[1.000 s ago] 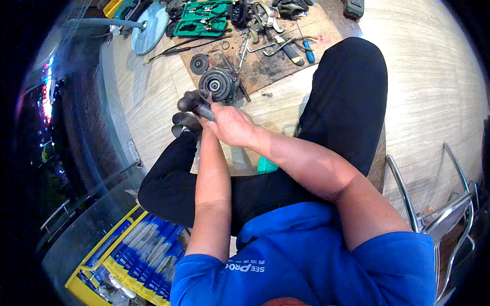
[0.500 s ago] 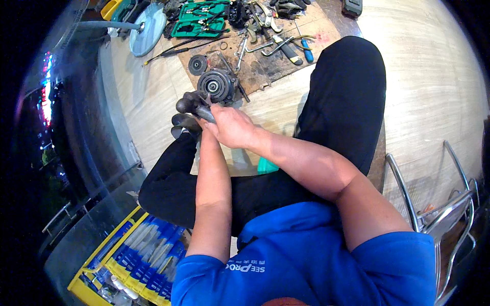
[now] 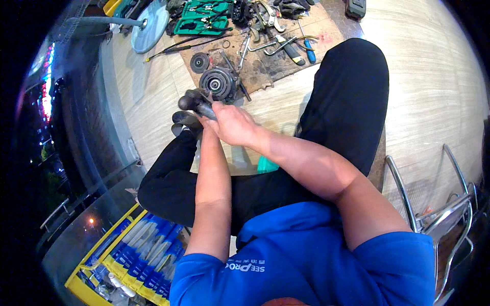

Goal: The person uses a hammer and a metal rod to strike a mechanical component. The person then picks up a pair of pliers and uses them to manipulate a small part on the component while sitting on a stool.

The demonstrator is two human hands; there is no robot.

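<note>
My right hand (image 3: 232, 122) is closed round the grey shaft of a dark metal tool (image 3: 196, 106) with a rounded head. My left hand (image 3: 206, 121) is beneath it, its fingers closed and mostly hidden by the tool and my right hand; what they grip is unclear. Just beyond both hands lies a round grooved pulley assembly (image 3: 216, 84) on a stained board (image 3: 275, 71), with a smaller dark disc (image 3: 199, 62) at its upper left. A wrench (image 3: 244, 51) lies nearby.
An open green tool case (image 3: 201, 18), pliers and loose tools crowd the board. My bent knees flank my hands. A round pale stand (image 3: 149, 38) is at upper left, a chrome-framed chair (image 3: 406, 188) at right, and a yellow rack of blue packages (image 3: 138, 245) at lower left.
</note>
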